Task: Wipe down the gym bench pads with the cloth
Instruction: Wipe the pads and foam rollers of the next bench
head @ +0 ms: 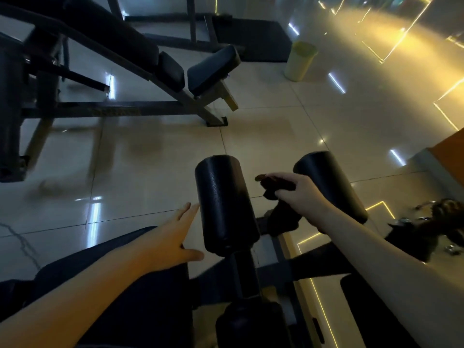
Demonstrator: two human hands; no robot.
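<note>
Incline bench at back L, on tiled floor. Nearer, two black roller pads: L pad, R pad. L hand flat, fingers straight & together, thumb splayed, tips right at L pad's side; contact unclear. R hand btw pads, fingers curled tight round dark cloth, its tail hanging below.

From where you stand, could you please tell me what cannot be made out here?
- Head view: the cloth, bunched dark in the right hand, hides whether it touches the right roller pad.
- Head view: the far bench is blurred, cut off by the left edge.
</note>
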